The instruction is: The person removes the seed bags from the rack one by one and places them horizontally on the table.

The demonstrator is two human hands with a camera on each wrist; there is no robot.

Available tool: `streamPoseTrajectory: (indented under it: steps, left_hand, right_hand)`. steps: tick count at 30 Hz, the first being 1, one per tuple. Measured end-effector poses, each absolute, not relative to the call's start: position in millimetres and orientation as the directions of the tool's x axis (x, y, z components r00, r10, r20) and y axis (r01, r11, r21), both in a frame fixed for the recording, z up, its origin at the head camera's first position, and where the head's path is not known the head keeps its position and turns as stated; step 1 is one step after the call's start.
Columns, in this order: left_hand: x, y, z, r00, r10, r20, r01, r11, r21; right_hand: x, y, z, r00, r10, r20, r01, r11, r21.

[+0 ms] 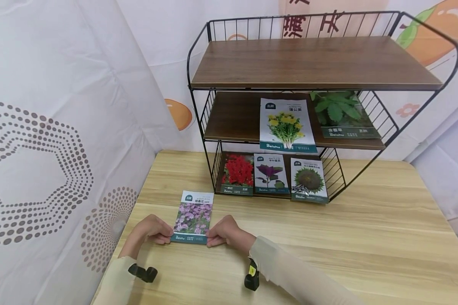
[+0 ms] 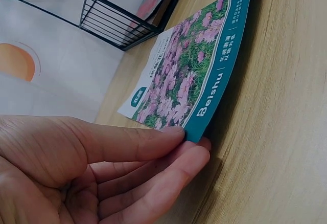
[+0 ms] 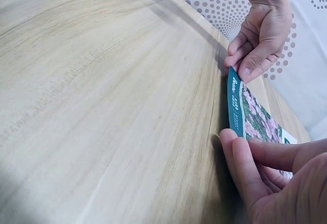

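A seed packet with pink-purple flowers (image 1: 192,218) lies at the left of the wooden table, its teal lower edge raised a little off the surface. My left hand (image 1: 154,229) pinches the lower left corner between thumb and fingers. At the lower right corner my right hand (image 1: 226,231) pinches it the same way. In the left wrist view the packet (image 2: 179,70) bows slightly, with the left thumb on its face and fingers beneath. The right wrist view shows both hands at the ends of the packet's teal strip (image 3: 234,104).
A black wire rack (image 1: 316,63) with brown shelves stands behind. Its middle shelf bears a yellow-flower packet (image 1: 288,127) and a green-leaf packet (image 1: 343,114). At the bottom are red-flower (image 1: 238,173), purple-leaf (image 1: 271,173) and sunflower (image 1: 309,180) packets. A white patterned curtain (image 1: 42,127) hangs left.
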State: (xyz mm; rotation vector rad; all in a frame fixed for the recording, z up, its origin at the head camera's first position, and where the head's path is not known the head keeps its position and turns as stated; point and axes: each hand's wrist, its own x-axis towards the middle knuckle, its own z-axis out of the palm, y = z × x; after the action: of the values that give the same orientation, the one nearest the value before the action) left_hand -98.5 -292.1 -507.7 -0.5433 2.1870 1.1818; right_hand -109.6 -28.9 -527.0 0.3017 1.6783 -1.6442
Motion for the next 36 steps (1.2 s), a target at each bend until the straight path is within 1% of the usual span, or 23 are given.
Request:
streamPoseTrajectory:
  steps: [18, 30, 36]
  left_hand:
    - [-98.7, -291.4, -506.9, -0.755, -0.086, -0.650, -0.575, 0.563, 0.594]
    - [-98.7, -290.5, -508.0, -0.742, -0.100, -0.663, -0.591, 0.566, 0.575]
    - [-99.0, -290.3, -506.3, -0.750, -0.097, -0.654, -0.576, 0.580, 0.576]
  right_hand:
    - [-109.1, -27.3, -527.6, -0.691, -0.320, -0.648, 0.635, 0.159, -0.756]
    - [-107.3, -26.7, -523.7, -0.694, -0.312, -0.648, 0.628, 0.178, -0.758]
    - [-107.4, -26.5, -523.8, -0.697, -0.315, -0.645, 0.624, 0.179, -0.761]
